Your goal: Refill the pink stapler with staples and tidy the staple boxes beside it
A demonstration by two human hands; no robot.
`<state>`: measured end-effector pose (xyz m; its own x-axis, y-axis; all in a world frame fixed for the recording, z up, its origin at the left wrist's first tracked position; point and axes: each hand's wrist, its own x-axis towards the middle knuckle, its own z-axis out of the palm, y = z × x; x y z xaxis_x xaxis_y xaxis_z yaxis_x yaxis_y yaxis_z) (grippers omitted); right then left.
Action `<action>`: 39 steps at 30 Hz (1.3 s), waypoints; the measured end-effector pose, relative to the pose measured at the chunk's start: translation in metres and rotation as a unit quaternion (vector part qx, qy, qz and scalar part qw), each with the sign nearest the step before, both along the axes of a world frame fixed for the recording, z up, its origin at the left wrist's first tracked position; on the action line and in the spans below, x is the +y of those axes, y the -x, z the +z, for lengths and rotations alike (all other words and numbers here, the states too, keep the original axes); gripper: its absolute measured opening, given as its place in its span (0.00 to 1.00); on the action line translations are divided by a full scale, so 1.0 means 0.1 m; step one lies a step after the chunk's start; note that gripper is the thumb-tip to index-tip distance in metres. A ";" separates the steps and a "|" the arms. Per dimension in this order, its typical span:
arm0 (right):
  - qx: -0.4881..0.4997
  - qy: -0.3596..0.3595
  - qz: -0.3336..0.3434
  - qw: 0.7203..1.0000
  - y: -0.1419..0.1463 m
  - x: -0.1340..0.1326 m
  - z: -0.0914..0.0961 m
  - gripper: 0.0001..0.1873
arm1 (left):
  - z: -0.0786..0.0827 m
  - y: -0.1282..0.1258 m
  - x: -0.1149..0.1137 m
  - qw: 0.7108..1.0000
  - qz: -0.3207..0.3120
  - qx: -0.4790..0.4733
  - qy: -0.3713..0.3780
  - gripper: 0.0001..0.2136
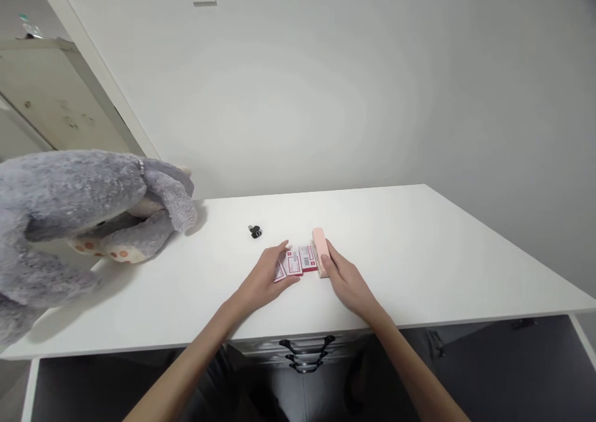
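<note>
White wall (298, 99) behind, white tabletop (405, 242) below, and over on the left a big grey plush toy (88, 189). Head view, near the middle: red-and-white boxes (294, 264), side by side in a row, left hand (266, 277) clasped round the left end. And on the right, right hand (347, 283) gripping a pink stapler (320, 248), right up beside the row! Lining-up apparently well along; still apart, farther back and left, small black clips (255, 231).
</note>
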<state>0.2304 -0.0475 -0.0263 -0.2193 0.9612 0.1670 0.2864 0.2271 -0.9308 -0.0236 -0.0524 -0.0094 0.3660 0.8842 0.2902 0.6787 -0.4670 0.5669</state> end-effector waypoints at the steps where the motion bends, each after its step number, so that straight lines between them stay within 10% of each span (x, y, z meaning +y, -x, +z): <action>1: 0.004 0.004 -0.009 1.000 0.00 0.00 -0.01 0.36 | -0.02 0.01 0.01 1.000 0.005 -0.011 0.011 0.36; 11: 0.018 0.042 -0.057 0.997 0.03 0.02 -0.06 0.39 | -0.03 0.06 0.04 0.991 0.068 -0.099 0.059 0.38; 39: -0.001 -0.013 -0.005 1.000 0.05 0.01 0.16 0.28 | 0.01 -0.11 0.19 0.996 -0.028 -0.081 0.025 0.49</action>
